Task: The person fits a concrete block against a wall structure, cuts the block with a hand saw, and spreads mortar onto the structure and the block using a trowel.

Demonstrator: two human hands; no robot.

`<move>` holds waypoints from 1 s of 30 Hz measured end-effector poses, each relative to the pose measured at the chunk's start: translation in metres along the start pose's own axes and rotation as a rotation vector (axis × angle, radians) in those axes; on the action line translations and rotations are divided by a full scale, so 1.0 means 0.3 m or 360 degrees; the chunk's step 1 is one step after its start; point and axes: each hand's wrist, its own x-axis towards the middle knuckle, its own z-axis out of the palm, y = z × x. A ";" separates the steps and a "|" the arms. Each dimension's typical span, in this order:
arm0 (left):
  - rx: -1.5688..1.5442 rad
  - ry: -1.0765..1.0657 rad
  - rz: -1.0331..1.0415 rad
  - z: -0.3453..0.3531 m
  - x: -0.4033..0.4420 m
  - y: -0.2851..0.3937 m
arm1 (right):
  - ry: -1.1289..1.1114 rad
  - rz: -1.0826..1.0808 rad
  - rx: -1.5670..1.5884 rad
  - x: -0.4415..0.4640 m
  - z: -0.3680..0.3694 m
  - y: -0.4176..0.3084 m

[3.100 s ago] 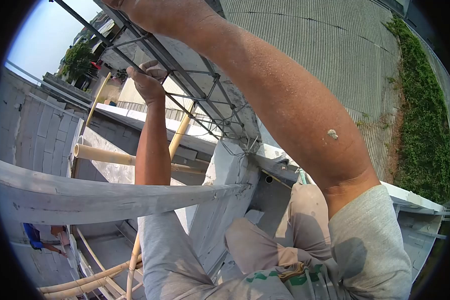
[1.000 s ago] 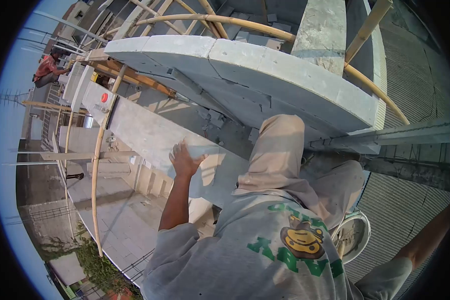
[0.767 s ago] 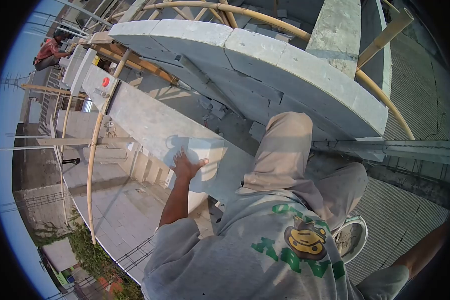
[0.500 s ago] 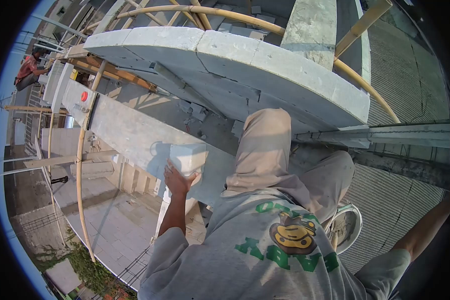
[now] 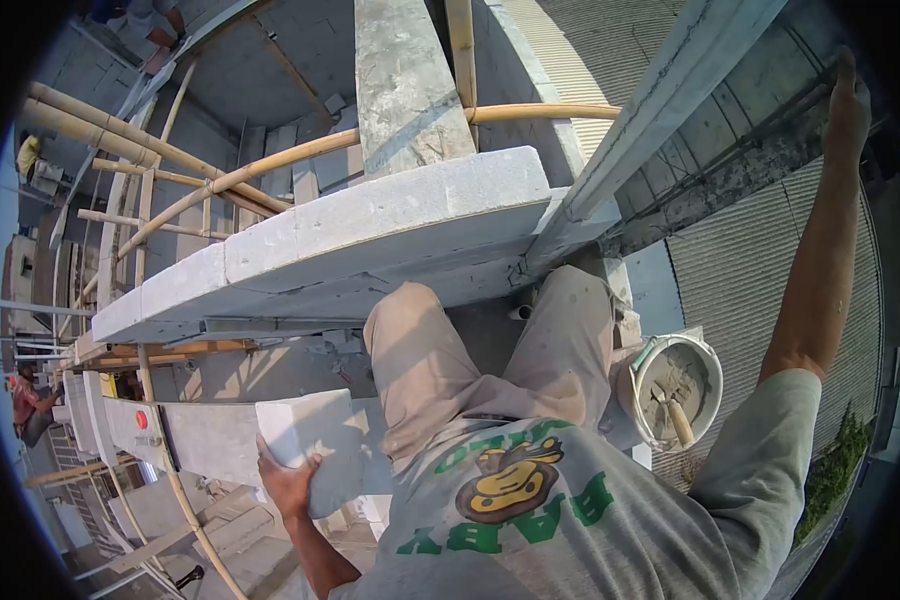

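White block (image 5: 330,412): left of the person's knees, over the pale plank (image 5: 210,432). Whether its underside bears on the plank or is raised off it, cannot tell. Long axis hard to read from above; looks to run near to far, judging by the shaded side.

Left hand (image 5: 288,488) at its near left corner, gripping: fingers against the left face, thumb laid over the near, shaded side. Bulk of the block lies far and right of the palm, so the hold is at one end, off centre; weight would likely tip away from the wrist. Left hand plainly the nearer one, in contact.

Right hand (image 5: 848,112) well apart, arm stretched far right, beside the dark concrete beam (image 5: 740,185). Closed on anything or not, cannot tell; dark there.

Outward from the block: red round object (image 5: 141,420) on the plank, to the left. Block wall (image 5: 370,218) on the far side, curving in view, grey post (image 5: 660,110) at its right end. Bucket (image 5: 626,388) right of the knees, trowel (image 5: 681,424) in the mortar. A co-worker (image 5: 25,400) at far left, well apart.
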 end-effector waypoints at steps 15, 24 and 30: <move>0.0136 0.0200 0.1658 -0.356 0.527 1.302 | 0.0110 -0.0097 0.0376 -0.466 -0.101 -0.015; 0.0418 -0.0081 0.2314 0.157 0.645 1.965 | -0.1297 0.0582 0.0611 -1.399 -0.362 -0.163; 0.0427 -0.0252 0.2395 0.438 0.453 2.154 | -0.1420 0.0688 0.0505 -1.567 -0.442 -0.149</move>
